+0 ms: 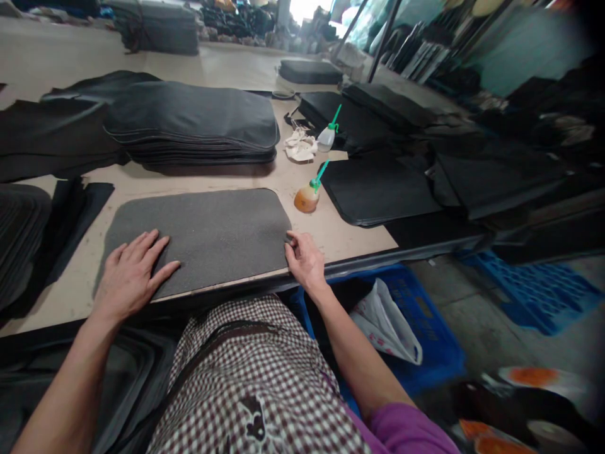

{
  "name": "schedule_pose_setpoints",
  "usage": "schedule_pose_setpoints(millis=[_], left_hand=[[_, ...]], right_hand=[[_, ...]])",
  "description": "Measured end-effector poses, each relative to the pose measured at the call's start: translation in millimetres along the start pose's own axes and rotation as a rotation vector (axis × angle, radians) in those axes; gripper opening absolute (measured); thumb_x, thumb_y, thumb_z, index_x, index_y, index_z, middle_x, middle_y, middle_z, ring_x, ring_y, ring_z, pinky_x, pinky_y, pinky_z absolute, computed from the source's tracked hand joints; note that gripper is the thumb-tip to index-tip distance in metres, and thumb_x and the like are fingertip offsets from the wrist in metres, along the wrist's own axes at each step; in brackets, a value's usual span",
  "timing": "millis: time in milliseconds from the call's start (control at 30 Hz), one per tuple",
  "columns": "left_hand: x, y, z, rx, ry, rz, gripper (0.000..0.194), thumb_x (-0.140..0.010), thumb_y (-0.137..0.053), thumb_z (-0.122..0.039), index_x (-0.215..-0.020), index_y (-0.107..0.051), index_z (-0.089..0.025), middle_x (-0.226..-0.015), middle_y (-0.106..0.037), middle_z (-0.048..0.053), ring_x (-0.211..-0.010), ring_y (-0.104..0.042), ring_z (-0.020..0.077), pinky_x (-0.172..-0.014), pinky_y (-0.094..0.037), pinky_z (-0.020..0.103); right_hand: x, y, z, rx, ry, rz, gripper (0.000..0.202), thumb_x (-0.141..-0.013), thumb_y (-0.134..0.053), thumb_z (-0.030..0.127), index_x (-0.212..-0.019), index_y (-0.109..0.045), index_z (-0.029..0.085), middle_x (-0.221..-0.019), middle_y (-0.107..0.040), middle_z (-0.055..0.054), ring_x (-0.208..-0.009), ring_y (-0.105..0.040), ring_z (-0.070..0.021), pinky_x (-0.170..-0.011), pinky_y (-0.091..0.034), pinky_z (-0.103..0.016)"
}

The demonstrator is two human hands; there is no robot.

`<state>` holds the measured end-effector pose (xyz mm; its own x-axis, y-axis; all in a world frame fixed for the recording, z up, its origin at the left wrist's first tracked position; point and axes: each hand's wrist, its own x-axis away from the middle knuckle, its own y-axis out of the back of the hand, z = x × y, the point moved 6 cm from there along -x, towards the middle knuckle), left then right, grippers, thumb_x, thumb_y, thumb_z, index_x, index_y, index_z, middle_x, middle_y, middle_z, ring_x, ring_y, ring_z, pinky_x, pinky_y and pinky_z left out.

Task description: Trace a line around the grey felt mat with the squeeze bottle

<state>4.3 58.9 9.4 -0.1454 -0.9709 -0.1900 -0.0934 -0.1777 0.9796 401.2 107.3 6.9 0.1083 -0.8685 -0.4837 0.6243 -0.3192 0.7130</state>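
Note:
A dark grey rounded panel [212,236], felt-like on top, lies flat along the front of the table. My left hand [130,274] rests on its left end with fingers spread. At the panel's right edge, the thumb and fingertips of my right hand [306,258] close on the rim. Just beyond that hand stands a squeeze bottle with amber liquid [307,197] and a green nozzle. A paler squeeze bottle [326,137] is farther back beside a crumpled white cloth [300,146].
Behind the panel sits a stack of black rounded panels [193,126]. More dark panels [378,189] lie to the right, and dark piled pieces [21,233] to the left. Below the table edge are a blue crate [435,340] with a white bag [390,321].

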Motion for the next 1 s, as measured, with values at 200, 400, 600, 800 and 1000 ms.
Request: schedule_pose_setpoints(millis=[200,400,600,800,1000], left_hand=[[-1.2,0.0,-0.5,-0.004,0.008,0.005,0.072,-0.100,-0.030,-0.065,-0.158,-0.039,-0.023,-0.168,-0.034,0.011,-0.156,-0.029,0.0310,-0.125,-0.022,0.053],[-0.4,1.8,-2.3,0.016,0.009,0.014,0.071,-0.100,-0.033,-0.063,-0.159,-0.038,-0.024,-0.169,-0.033,0.011,-0.156,-0.028,0.0325,-0.125,-0.021,0.055],[-0.8,2.0,-2.9,0.031,0.015,0.011,0.072,-0.099,-0.034,-0.064,-0.159,-0.038,-0.024,-0.168,-0.034,0.011,-0.155,-0.030,0.0335,-0.125,-0.022,0.056],[0.1,3.1,-3.9,0.013,0.007,0.010,0.072,-0.100,-0.031,-0.064,-0.159,-0.037,-0.024,-0.168,-0.033,0.011,-0.155,-0.029,0.0320,-0.126,-0.021,0.054],[-0.9,1.0,-1.7,0.015,0.008,0.011,0.073,-0.100,-0.030,-0.066,-0.158,-0.040,-0.022,-0.168,-0.033,0.012,-0.155,-0.029,0.0330,-0.125,-0.022,0.054]], right_hand=[[0.7,-1.0,-1.5,0.003,-0.008,0.002,0.030,-0.100,-0.055,0.024,-0.129,-0.063,0.020,-0.097,-0.064,-0.006,-0.089,-0.064,-0.0209,-0.079,-0.054,-0.031],[0.2,0.5,-0.1,0.005,-0.014,0.006,0.029,-0.101,-0.054,0.024,-0.128,-0.063,0.020,-0.097,-0.065,-0.006,-0.087,-0.064,-0.0204,-0.074,-0.053,-0.030],[0.8,-0.5,-1.5,0.010,-0.027,0.014,0.029,-0.100,-0.055,0.024,-0.128,-0.063,0.021,-0.098,-0.065,-0.006,-0.087,-0.065,-0.0202,-0.075,-0.054,-0.031],[0.0,0.1,-1.6,0.000,-0.007,0.001,0.030,-0.101,-0.054,0.024,-0.129,-0.063,0.020,-0.097,-0.065,-0.006,-0.088,-0.064,-0.0207,-0.077,-0.053,-0.031],[0.3,0.3,-1.8,0.001,-0.009,-0.004,0.030,-0.100,-0.055,0.024,-0.128,-0.063,0.019,-0.097,-0.065,-0.006,-0.088,-0.064,-0.0209,-0.078,-0.054,-0.031]])
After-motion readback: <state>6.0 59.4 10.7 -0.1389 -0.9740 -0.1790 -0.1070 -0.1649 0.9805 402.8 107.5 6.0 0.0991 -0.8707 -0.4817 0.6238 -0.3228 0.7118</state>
